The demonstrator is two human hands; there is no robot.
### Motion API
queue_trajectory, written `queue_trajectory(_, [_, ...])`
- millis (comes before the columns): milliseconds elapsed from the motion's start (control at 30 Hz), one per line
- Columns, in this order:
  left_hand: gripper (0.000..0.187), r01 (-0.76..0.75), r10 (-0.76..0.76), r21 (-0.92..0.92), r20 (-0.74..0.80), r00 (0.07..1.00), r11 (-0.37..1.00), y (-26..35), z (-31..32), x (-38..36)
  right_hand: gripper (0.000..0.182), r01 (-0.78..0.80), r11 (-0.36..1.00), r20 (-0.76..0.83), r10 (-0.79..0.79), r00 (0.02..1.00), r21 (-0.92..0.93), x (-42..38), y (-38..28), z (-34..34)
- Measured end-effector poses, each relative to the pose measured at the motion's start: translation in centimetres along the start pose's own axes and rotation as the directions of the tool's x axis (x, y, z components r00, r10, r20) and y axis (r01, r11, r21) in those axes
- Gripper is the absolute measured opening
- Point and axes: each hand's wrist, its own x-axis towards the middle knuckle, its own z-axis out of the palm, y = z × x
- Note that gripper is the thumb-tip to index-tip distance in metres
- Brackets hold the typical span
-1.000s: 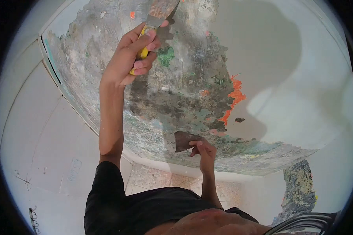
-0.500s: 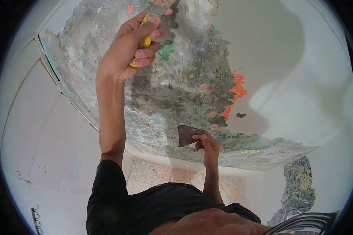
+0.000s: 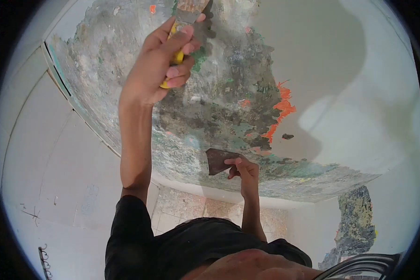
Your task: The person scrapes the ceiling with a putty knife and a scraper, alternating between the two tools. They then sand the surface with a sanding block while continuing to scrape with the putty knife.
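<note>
My left hand is raised high in front of the wall, its fingers wrapped round the yellow handle of a putty knife. The knife's metal blade points up, close to the wall, and its tip is cut by the top of the view. Lower down, my right hand pinches a dark, flat scraper blade between thumb and fingers. That blade points left, with its broad edge outward, and overlaps the lower wall in this view.
Stripped grey patches and orange paint meet smooth pale paint on the right. A pale panelled surface runs along the left, with a hook rack. Tiled floor shows below. Black cables lie at bottom right.
My left hand and the putty knife have moved slightly down and right. My right hand with the scraper blade has shifted a little to the left.
</note>
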Motion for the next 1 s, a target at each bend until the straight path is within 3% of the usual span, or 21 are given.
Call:
queue_trajectory(267, [0.036, 0.009, -0.009, 0.031, 0.01, 1.0, 0.999, -1.1, -0.7, -0.7, 0.043, -0.043, 0.999, 0.054, 0.045, 0.998, -0.029, -0.8, -0.2, 0.6])
queue_trajectory(767, [0.034, 0.019, -0.019, -0.128, 0.003, 1.0, 0.992, -2.1, 0.5, -0.4, 0.039, -0.071, 0.997, 0.108, 0.075, 0.991, -0.043, 0.4, -0.7, 1.4])
queue_trajectory(1000, [0.034, 0.018, -0.018, -0.081, 0.0, 1.0, 0.997, -1.4, 0.5, -0.5, 0.038, -0.084, 0.993, 0.123, 0.093, 0.988, -0.078, -0.3, -1.2, 1.4])
